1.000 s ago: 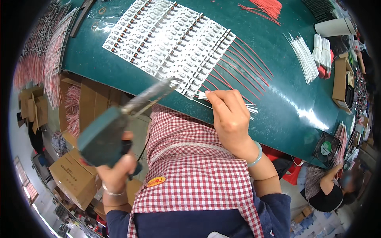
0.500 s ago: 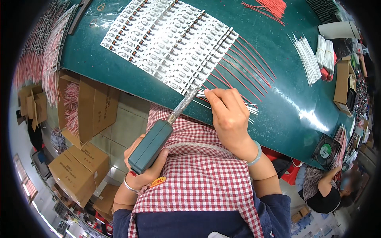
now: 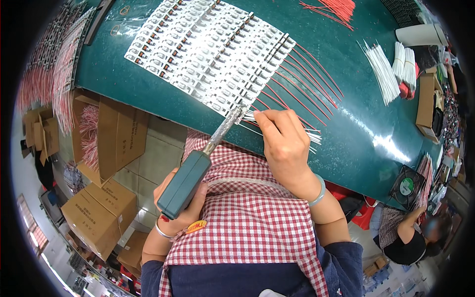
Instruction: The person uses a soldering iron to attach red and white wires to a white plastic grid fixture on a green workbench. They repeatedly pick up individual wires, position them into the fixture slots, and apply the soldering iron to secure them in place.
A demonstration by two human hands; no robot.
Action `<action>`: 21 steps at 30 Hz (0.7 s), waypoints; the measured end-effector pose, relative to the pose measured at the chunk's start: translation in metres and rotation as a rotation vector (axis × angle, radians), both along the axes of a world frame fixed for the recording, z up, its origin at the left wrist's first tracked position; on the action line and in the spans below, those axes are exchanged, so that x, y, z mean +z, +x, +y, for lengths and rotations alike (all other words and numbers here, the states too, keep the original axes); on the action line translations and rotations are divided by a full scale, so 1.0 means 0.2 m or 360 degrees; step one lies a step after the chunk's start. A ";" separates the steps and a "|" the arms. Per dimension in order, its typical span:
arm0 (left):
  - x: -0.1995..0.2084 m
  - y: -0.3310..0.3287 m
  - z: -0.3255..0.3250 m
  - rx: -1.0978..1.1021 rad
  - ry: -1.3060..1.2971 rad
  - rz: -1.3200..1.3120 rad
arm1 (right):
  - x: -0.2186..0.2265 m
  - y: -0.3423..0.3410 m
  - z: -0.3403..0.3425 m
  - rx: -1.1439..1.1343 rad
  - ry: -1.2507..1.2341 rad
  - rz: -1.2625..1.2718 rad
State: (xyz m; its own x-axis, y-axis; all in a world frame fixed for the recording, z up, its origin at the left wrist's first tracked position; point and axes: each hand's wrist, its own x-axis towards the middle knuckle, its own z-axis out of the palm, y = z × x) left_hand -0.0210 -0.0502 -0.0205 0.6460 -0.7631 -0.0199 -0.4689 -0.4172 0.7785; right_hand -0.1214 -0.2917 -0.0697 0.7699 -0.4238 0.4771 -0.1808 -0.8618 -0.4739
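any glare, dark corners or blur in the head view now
In the head view, white glare streaks the green table at right; the corners go black; the green tool in the left hand looks fairly crisp.

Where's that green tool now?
The green tool is left of centre in the head view, in the left hand, its metal tip by the bottom corner of the white panel.

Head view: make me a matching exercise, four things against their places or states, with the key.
1. green tool
2. right hand
3. black fan
4. heap of red wires

A. near the table's lower right corner
B. in the left hand
C. at the picture's top edge
D. pinching white wires beside the board

Pairs: 1-B, 2-D, 3-A, 4-C
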 end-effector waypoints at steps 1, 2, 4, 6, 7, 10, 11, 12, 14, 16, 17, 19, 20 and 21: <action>0.00 0.00 0.00 0.0021 -0.0004 0.0011 | 0.01 0.00 0.00 -0.0001 0.0005 0.0002; 0.01 0.00 0.01 0.0043 -0.0010 0.0019 | 0.01 0.00 0.01 0.0000 0.0005 -0.0001; 0.01 0.00 0.01 0.0062 -0.0033 0.0042 | 0.01 0.00 0.01 0.0001 0.0002 -0.0007; 0.03 0.00 0.00 0.0088 -0.0015 0.0096 | 0.01 0.00 0.01 -0.0005 0.0004 0.0009; 0.03 0.00 0.00 0.0101 -0.0009 0.0123 | 0.01 0.00 0.01 -0.0009 0.0001 0.0018; 0.01 0.00 0.01 0.0046 -0.0032 0.0090 | 0.01 0.00 0.01 0.0002 0.0049 -0.0015; 0.00 0.00 0.01 0.0037 -0.0039 0.0089 | 0.02 0.00 0.01 -0.0003 0.0059 -0.0048; 0.00 0.00 0.00 0.0043 -0.0047 0.0104 | 0.03 0.00 0.00 -0.0008 0.0068 -0.0081; -0.01 0.00 0.00 0.0040 -0.0059 0.0105 | 0.04 0.00 -0.01 -0.0024 0.0074 -0.0128; -0.01 0.01 0.00 0.0020 -0.0065 0.0079 | 0.04 0.00 -0.02 -0.0045 0.0069 -0.0157; -0.01 0.01 0.00 0.0012 -0.0068 0.0065 | 0.03 0.00 -0.03 -0.0040 0.0066 -0.0133; -0.01 0.01 -0.03 -0.0005 -0.0074 0.0035 | 0.02 0.00 -0.04 -0.0031 0.0062 -0.0084; -0.01 0.01 -0.03 -0.0016 -0.0073 0.0034 | 0.02 0.00 -0.04 -0.0035 0.0053 -0.0081; -0.01 0.01 -0.04 -0.0027 -0.0073 0.0031 | 0.01 0.01 -0.04 -0.0039 0.0044 -0.0078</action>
